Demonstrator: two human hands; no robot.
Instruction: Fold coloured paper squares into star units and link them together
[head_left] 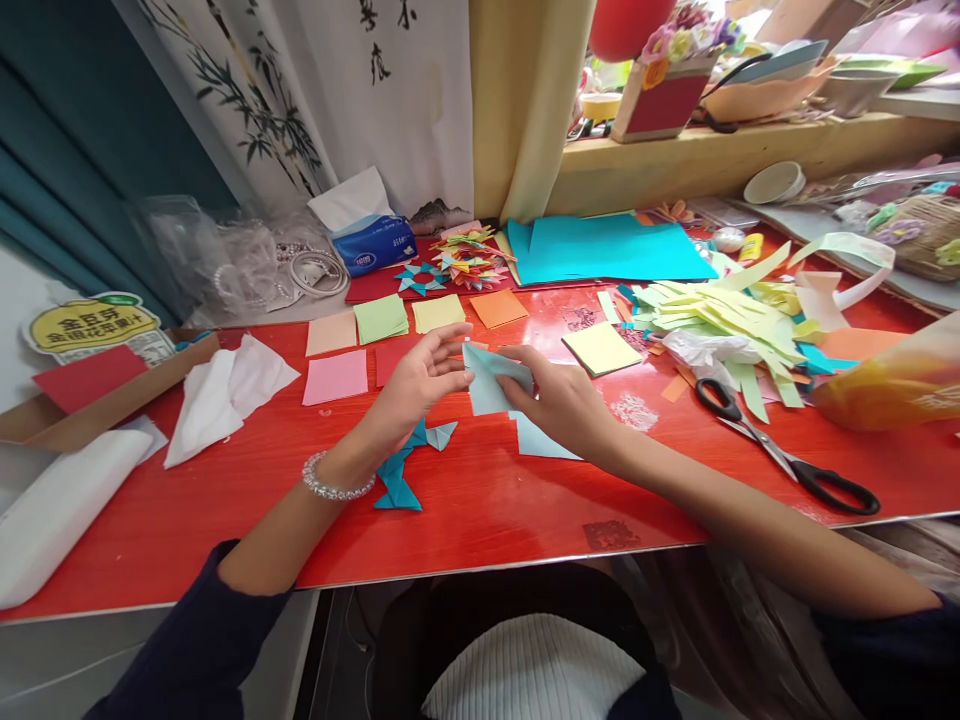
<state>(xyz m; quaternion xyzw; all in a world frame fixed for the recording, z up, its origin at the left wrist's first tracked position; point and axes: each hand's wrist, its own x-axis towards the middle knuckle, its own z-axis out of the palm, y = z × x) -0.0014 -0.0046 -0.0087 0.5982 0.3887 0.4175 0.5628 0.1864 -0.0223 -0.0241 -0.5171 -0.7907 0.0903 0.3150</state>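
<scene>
My right hand [561, 398] pinches a light blue sheet of paper [487, 388] between thumb and fingers, above the red table. The sheet looks creased and partly folded over. Close to its left edge is my left hand [424, 375], fingers apart and thumb tip at the paper; whether it touches is hard to tell. Below the left hand lie folded blue paper pieces [399, 482], partly hidden by that hand. Another light blue sheet [546, 440] rests on the table under my right hand.
Coloured paper squares, including a pink one [335, 378] and a yellow stack [602, 348], lie beyond my hands. Black-handled scissors [780, 455] and pale green paper strips [720, 320] are at right. Crumpled tissue [229, 390] sits left; large blue sheets [611, 250] lie at the back.
</scene>
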